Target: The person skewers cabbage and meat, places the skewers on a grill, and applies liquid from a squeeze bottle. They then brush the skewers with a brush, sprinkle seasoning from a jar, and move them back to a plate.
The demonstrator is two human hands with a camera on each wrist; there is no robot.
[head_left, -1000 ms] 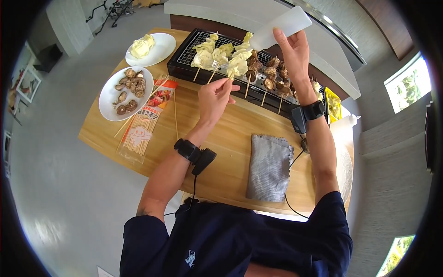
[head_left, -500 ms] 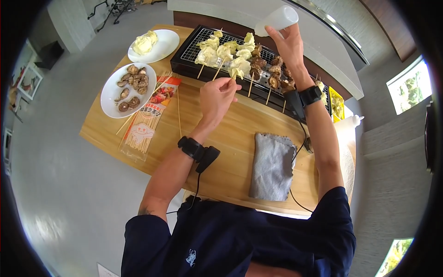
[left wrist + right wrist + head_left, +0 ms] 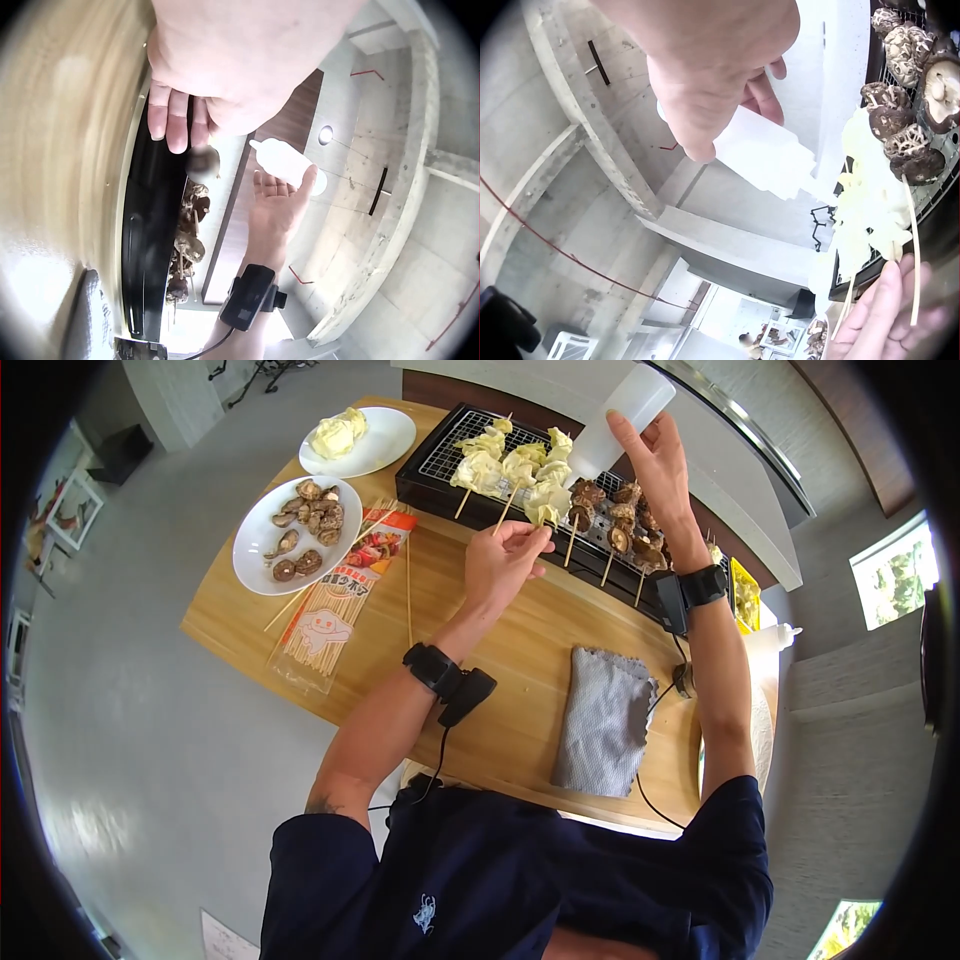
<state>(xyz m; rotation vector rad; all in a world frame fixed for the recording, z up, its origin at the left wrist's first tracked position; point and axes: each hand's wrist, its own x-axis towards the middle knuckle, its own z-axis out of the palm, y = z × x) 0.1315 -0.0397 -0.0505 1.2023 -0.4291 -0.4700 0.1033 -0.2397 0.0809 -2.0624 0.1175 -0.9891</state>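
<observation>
My left hand (image 3: 500, 565) pinches the near end of a cabbage skewer (image 3: 548, 495) on the black grill (image 3: 440, 499). The cabbage leaves stay over the rack, with two more cabbage skewers to their left. In my right hand (image 3: 660, 465) is a white squeeze bottle (image 3: 638, 408), tilted with its nozzle end down over the cabbage. The right wrist view shows the bottle (image 3: 761, 154) pointing at the pale leaves (image 3: 870, 217). Several mushroom skewers (image 3: 622, 525) lie to the right of the cabbage.
At the table's left stand a plate of cabbage (image 3: 385, 450) and a plate of mushrooms (image 3: 255, 565). A packet of bamboo skewers (image 3: 325, 625) lies beside them. A grey cloth (image 3: 605, 730) is near the front. At the right are a yellow container (image 3: 745, 595) and another white bottle (image 3: 768, 642).
The bottle tipped up with its base toward the head camera, then swung back nozzle-down over the cabbage. My left hand keeps its pinch on the skewer. The head view has shifted slightly.
</observation>
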